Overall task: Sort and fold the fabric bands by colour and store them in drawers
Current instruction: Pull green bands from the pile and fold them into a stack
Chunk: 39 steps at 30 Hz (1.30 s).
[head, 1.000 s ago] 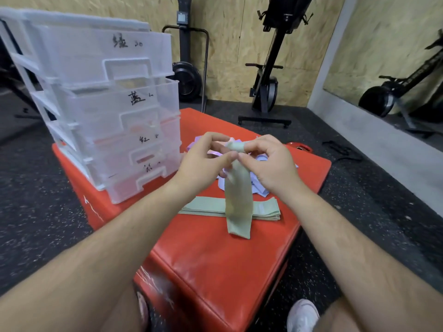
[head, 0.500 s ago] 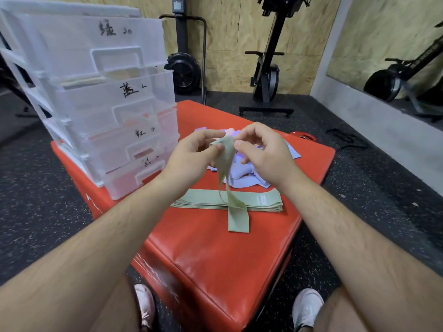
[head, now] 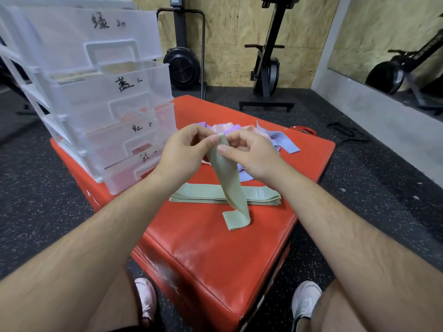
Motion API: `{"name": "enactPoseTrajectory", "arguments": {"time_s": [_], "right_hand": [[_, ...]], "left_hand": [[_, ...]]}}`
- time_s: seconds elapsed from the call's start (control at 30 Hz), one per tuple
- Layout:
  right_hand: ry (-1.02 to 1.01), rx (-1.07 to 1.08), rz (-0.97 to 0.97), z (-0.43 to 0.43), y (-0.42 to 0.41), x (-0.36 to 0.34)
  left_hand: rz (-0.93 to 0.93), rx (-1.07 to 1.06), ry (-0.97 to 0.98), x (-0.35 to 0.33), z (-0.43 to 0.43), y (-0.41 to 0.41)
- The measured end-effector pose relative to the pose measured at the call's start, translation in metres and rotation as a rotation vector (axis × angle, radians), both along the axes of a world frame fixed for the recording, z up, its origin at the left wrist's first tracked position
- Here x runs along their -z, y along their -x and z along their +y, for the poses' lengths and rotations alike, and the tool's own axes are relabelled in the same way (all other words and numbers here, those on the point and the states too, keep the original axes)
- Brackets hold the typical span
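While folding one green band [head: 231, 185], works through the green batch, judging by the folded green stack [head: 262, 195] just below the hands. Needs next to lift the hanging tail to the pinched end, flatten, add to that stack. Pinches the band's top end with left hand [head: 184, 152] and right hand [head: 250, 155] alike, fingers curled, thumbs close together; drapes the tail across the stack, seemingly onto the red pad [head: 215, 255]. Leaves purple and pink bands [head: 284, 142] just beyond the right hand, drawers [head: 115, 92] left of the left hand.

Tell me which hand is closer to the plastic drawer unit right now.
The left. The left hand pinches the top of the green band just right of the drawer unit; the right hand pinches the same band farther right, away from the drawers.
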State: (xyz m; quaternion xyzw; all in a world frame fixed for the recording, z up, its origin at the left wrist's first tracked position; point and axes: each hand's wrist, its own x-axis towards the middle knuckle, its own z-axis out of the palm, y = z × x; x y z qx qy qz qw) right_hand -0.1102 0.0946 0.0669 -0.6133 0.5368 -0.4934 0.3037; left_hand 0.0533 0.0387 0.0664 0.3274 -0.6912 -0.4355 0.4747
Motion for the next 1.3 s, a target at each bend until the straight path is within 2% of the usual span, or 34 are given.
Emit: {"name": "enactPoseTrajectory", "arguments": {"time_s": [0.13, 0.23, 0.3, 0.43, 0.57, 0.67, 0.8, 1.03, 1.2, 1.3], "right_hand": [[-0.094, 0.001, 0.136, -0.005, -0.001, 0.014], [-0.057, 0.004, 0.109, -0.006, 0.000, 0.018], [-0.060, 0.013, 0.127, -0.005, 0.001, 0.017], [-0.258, -0.078, 0.085, -0.003, 0.013, 0.018], [-0.423, -0.139, 0.175, 0.002, 0.034, 0.017], [-0.546, -0.184, 0.174, 0.010, 0.064, 0.008], [-0.621, -0.117, 0.181, 0.018, 0.110, 0.003], [-0.683, 0.104, 0.150, -0.001, 0.134, 0.042], [-0.674, 0.202, 0.394, -0.012, 0.123, 0.070], [-0.656, 0.225, 0.472, -0.016, 0.119, 0.079]], "left_hand": [[-0.052, 0.023, -0.027, 0.003, -0.007, -0.005], [-0.142, 0.051, -0.037, 0.009, -0.008, -0.004], [-0.129, 0.012, -0.044, 0.011, -0.008, -0.001], [-0.039, -0.050, -0.151, 0.018, -0.015, -0.003], [0.018, -0.105, -0.276, 0.029, -0.031, -0.012], [0.000, -0.184, -0.309, 0.040, -0.046, -0.025], [-0.108, -0.304, -0.311, 0.055, -0.065, -0.041], [-0.405, -0.336, -0.324, 0.087, -0.087, -0.059], [-0.480, -0.330, -0.342, 0.096, -0.085, -0.056], [-0.608, -0.351, -0.276, 0.099, -0.081, -0.053]]}}
